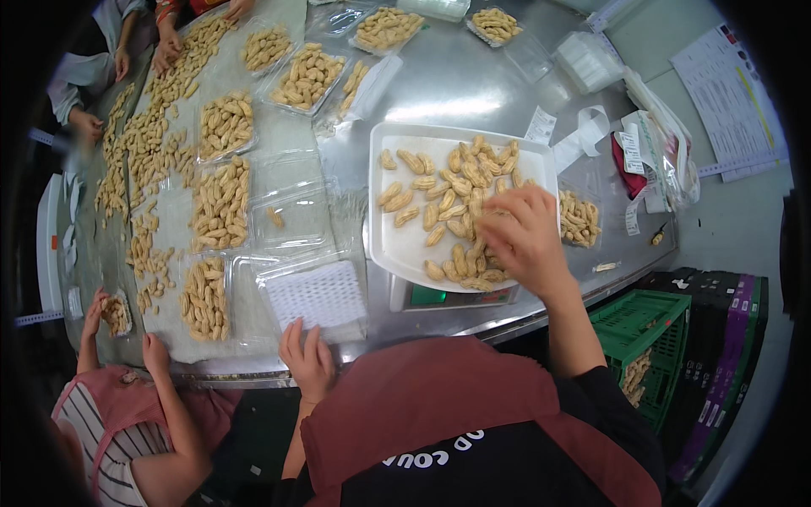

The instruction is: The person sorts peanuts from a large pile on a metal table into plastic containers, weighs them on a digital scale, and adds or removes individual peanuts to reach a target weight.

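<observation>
Unshelled peanuts (472, 171) lie loose in a white weighing pan (405, 247), set on a scale (421, 296) with a green display. My right hand (529, 244) is over the pan's right part, fingers curled down among the peanuts. Motion blurs its fingertips, so whether they grip any peanuts is unclear. Further left, my left hand (309, 358) has its fingertips on the near edge of a clear plastic container (272, 304) lined with white foam netting (313, 291). Its thumb is hidden. A filled peanut tray (578, 218) is partly covered by the pan's right side.
Several filled trays (220, 203) stand left of an open clear container (288, 218) holding one peanut. Other people's hands (168, 54) work at a peanut heap (152, 146); another person (127, 431) sits at lower left. A green crate (652, 329) stands beyond the table's right edge.
</observation>
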### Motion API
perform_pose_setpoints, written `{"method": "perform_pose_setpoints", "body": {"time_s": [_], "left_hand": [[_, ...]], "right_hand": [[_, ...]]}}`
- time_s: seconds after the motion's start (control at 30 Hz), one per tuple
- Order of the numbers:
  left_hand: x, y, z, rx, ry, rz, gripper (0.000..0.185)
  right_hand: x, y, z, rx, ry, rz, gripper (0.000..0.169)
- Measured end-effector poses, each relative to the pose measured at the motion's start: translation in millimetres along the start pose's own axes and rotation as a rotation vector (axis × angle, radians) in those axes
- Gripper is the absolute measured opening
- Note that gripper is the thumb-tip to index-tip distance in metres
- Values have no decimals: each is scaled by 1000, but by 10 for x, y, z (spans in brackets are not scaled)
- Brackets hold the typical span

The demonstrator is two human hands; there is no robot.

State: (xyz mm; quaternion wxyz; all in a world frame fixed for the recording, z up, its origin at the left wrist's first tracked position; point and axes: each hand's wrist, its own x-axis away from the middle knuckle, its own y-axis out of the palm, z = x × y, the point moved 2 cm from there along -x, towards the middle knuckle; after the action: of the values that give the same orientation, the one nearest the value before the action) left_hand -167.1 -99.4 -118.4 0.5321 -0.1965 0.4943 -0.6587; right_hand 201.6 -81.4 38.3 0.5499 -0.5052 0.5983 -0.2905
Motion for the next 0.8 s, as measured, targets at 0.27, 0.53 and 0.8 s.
{"method": "perform_pose_setpoints", "body": {"time_s": [0.27, 0.53, 0.8], "left_hand": [[-24, -39, 17, 11, 7, 4, 27], [-12, -13, -15, 21, 10, 17, 25], [14, -3, -17, 36, 4, 21, 26]], "right_hand": [[162, 365, -496, -90, 77, -150, 22], [166, 339, -419, -581, 386, -103, 11], [228, 300, -412, -1174, 761, -25, 18]]}}
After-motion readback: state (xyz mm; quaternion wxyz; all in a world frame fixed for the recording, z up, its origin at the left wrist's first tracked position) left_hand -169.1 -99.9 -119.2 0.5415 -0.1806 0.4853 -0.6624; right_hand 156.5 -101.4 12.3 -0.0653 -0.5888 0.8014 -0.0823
